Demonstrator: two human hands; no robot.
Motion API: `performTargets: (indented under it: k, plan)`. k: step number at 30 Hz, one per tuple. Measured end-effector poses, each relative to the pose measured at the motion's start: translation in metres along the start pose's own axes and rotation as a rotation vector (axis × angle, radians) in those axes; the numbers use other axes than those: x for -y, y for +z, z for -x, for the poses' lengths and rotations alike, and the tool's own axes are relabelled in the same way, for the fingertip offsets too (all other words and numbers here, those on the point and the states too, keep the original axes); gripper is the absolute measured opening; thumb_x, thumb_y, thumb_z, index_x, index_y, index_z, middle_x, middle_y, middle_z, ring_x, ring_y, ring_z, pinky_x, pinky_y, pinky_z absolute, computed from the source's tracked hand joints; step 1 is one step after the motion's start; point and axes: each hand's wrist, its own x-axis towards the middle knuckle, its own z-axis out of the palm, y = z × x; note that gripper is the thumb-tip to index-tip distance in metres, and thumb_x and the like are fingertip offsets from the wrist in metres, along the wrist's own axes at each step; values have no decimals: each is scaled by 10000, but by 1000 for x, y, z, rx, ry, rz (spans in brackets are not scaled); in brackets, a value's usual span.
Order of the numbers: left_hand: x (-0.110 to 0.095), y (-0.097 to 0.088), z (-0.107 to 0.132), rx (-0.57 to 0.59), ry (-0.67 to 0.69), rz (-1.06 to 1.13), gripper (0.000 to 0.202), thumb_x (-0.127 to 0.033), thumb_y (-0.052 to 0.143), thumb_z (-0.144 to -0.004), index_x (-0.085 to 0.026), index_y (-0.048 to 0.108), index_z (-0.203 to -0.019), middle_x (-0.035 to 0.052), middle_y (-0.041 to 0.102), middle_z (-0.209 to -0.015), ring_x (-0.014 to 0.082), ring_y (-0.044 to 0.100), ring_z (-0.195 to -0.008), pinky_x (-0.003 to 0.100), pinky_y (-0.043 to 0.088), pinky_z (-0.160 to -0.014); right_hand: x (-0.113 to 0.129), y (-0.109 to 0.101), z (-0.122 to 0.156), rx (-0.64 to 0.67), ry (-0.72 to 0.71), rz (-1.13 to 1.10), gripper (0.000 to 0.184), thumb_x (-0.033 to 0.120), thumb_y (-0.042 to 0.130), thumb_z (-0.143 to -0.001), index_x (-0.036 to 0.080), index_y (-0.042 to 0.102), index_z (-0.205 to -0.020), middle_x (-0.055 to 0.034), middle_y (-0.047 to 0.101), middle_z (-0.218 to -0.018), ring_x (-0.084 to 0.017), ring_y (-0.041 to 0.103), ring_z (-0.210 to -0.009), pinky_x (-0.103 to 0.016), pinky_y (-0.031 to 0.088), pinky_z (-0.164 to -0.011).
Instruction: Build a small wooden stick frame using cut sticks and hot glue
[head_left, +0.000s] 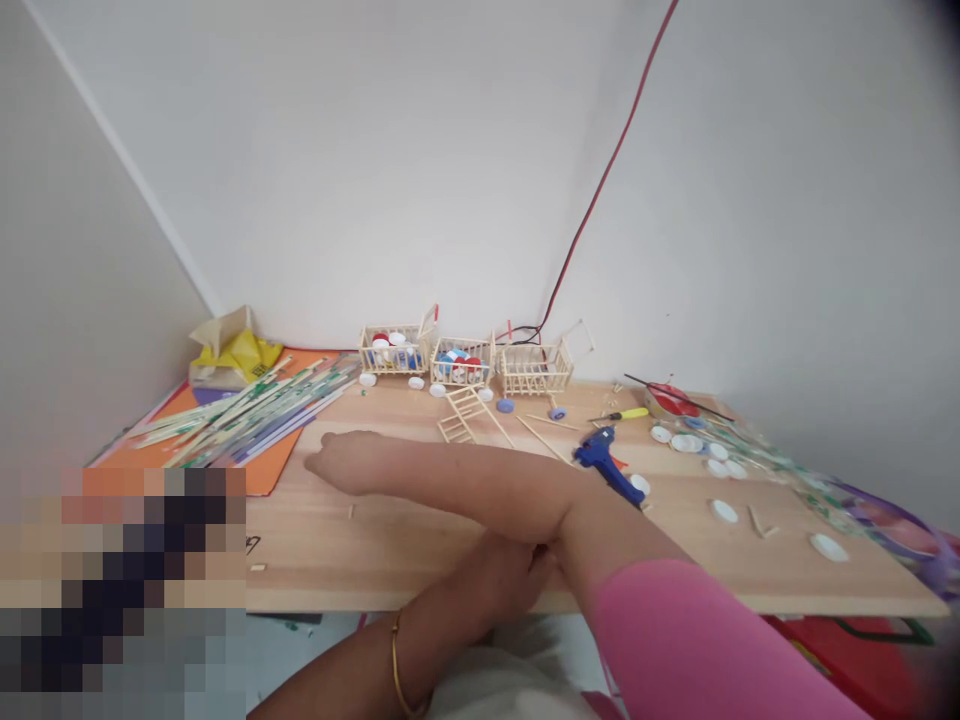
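My right hand (pixel 345 462) is stretched across to the left, above the wooden table beside the orange folder. Its fingers are curled downward; whatever they hold, if anything, is hidden. Under the right forearm, my left hand (pixel 517 580) touches the arm near the elbow, its fingers mostly out of sight. Beyond the hands stand three small stick carts: a left cart (pixel 394 352) and a middle cart (pixel 461 362) carrying coloured bottle caps, and a right cart (pixel 534 370) of bare bars. A small ladder-like stick frame (pixel 466 410) lies in front of them.
Many thin sticks (pixel 255 415) are spread over the orange folder (pixel 281 465), near a yellow bag (pixel 240 355). Right of my arm lie a blue glue gun (pixel 607 465), a yellow-handled screwdriver (pixel 626 415) and several white caps (pixel 724 511). A red-black cable (pixel 600 190) hangs along the wall.
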Motion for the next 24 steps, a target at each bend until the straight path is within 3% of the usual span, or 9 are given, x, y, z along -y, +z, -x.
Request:
performTargets:
  k: [2, 3, 8, 10, 13, 16, 20, 22, 24]
  plan:
    - [1, 1, -2, 11, 64, -23, 181, -165, 472, -810, -197, 589, -944, 51, 638, -948, 203, 533, -866, 315, 411, -759, -13, -13, 24, -61, 29, 28, 219, 157, 397, -879, 176, 552, -1034, -140, 613, -1064, -247, 639, -861, -344, 510, -603]
    - [3, 2, -3, 19, 80, -44, 155, -149, 481, -800, -187, 582, -911, 47, 629, -921, 190, 528, -835, 301, 406, -741, -23, -21, 38, -162, 80, 61, 218, 163, 428, -868, 181, 541, -1053, -131, 622, -1049, -248, 635, -856, -361, 504, -630]
    - [11, 9, -7, 17, 69, -103, 51, -140, 524, -779, -170, 508, -741, 13, 554, -773, 139, 483, -714, 250, 348, -639, -91, -55, 97, -435, 721, 212, 224, 229, 425, -900, 103, 581, -999, -187, 643, -956, -283, 608, -885, -466, 395, -805]
    - [13, 11, -8, 4, 72, -101, 67, -135, 522, -780, -171, 496, -731, 8, 543, -765, 135, 479, -715, 249, 337, -637, -114, -59, 105, -469, 788, 241, 238, 252, 449, -894, 88, 602, -974, -197, 639, -966, -306, 583, -942, -486, 342, -849]
    - [13, 11, -7, 3, 65, -100, 78, -134, 519, -780, -174, 484, -723, 8, 536, -750, 138, 476, -710, 254, 335, -635, -131, -57, 111, -479, 752, 241, 261, 290, 474, -888, 116, 603, -1034, -181, 604, -1079, -295, 545, -1018, -442, 323, -869]
    - [12, 9, -7, 12, 68, -93, 65, -146, 509, -791, -177, 483, -740, 18, 547, -776, 147, 487, -734, 259, 345, -650, -127, -47, 129, -636, 632, 169, 312, 313, 399, -926, 160, 554, -1150, -138, 566, -1150, -238, 539, -1021, -368, 351, -856]
    - [10, 6, -6, 48, 67, -117, 64, -153, 497, -801, -182, 473, -749, 26, 549, -802, 160, 490, -766, 269, 353, -670, -106, -12, 185, -851, 490, 23, 339, 345, 353, -938, 165, 540, -1157, -109, 591, -1107, -205, 532, -1040, -331, 379, -895]
    - [8, 6, -6, 69, 56, -140, 60, -155, 487, -809, -184, 471, -759, 25, 543, -813, 162, 486, -767, 275, 351, -672, -98, 15, 223, -879, 587, 24, 355, 396, 399, -911, 195, 530, -1173, -103, 569, -1169, -214, 504, -1103, -346, 371, -945]
    - [7, 5, -5, 89, 49, -163, 58, -155, 477, -816, -187, 470, -769, 24, 539, -822, 163, 483, -767, 280, 347, -670, -94, 47, 266, -897, 834, 74, 431, 460, 450, -868, 211, 502, -1216, -111, 514, -1257, -233, 448, -1183, -367, 338, -1002]
